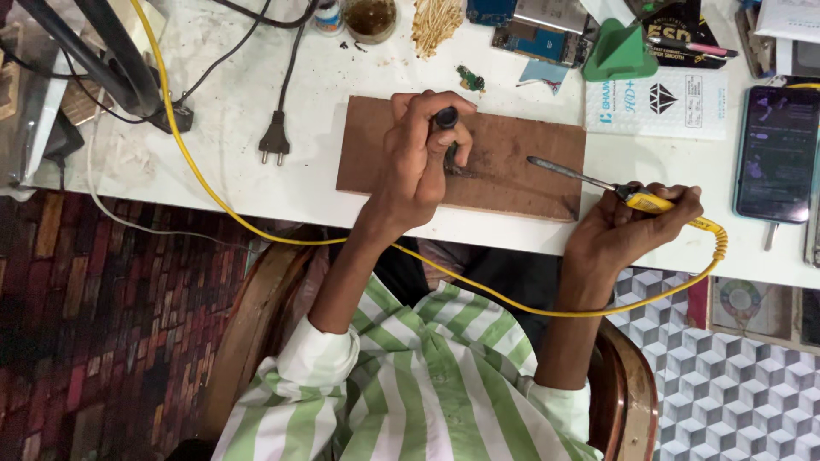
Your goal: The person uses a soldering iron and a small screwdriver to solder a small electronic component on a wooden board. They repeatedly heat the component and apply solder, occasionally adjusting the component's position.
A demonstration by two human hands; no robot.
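Two hands: both closed on tools over a wooden board [512, 162] at the worktop's [231, 171] front edge
Left hand [420, 162]: gripped a small dark tool [446, 119]
Right hand [632, 226]: held a yellow soldering iron [598, 183]

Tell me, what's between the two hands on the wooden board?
In the head view, only the soldering iron's metal shaft and bare wooden board lie between the left hand and the right hand.

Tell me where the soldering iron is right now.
In the head view, the soldering iron is on the person's right, gripped by the right hand, its tip over the right end of the wooden board.
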